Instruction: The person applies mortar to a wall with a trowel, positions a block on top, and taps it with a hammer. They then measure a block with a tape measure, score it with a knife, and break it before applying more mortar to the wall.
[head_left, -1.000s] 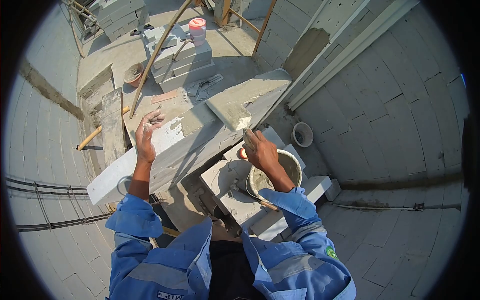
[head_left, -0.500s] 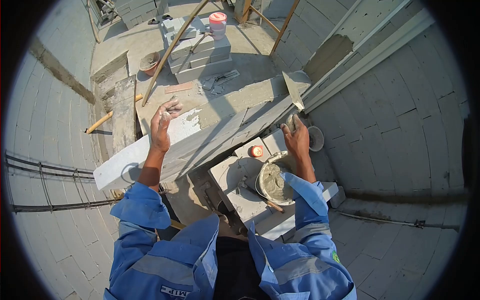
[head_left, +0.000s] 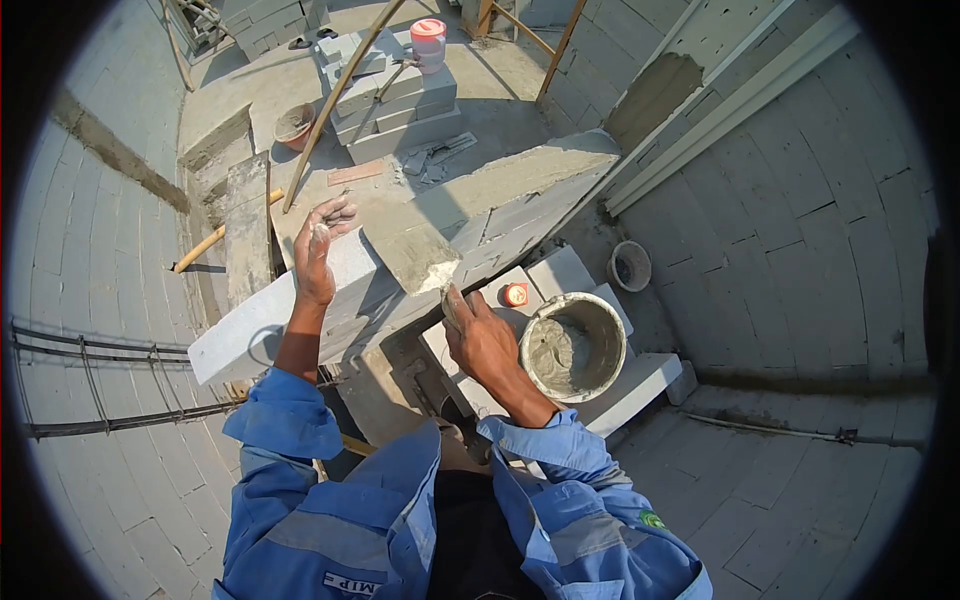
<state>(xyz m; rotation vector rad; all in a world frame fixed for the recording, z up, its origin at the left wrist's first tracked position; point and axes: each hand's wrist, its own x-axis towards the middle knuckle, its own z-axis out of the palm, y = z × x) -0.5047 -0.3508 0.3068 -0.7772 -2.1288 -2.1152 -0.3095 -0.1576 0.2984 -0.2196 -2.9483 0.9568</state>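
Observation:
My right hand (head_left: pixel 484 342) is closed around the handle of a trowel, which it mostly covers. The mortar-smeared trowel blade (head_left: pixel 408 250) lies over the top of a low block wall (head_left: pixel 520 180), tilted toward me. Grey mortar coats the wall's top beyond the blade. My left hand (head_left: pixel 318 255) is open, fingers loosely extended and dusted white, above the near left end of the wall beside a pale block (head_left: pixel 285 310). Below and right of my right hand stands a bucket (head_left: pixel 622 345) holding wet mortar (head_left: pixel 556 350).
A small orange-rimmed container (head_left: pixel 515 294) stands on blocks behind the bucket. Another bucket (head_left: pixel 630 268) sits on the floor at right. Across the wall are stacked blocks (head_left: pixel 400 118) with a red-lidded pail (head_left: pixel 428 48), a leaning wooden pole (head_left: pixel 335 100) and a mortar tub (head_left: pixel 295 125).
My right hand has swept the trowel leftward and toward me along the wall top, from its far right end to near my left hand. My left hand has barely moved.

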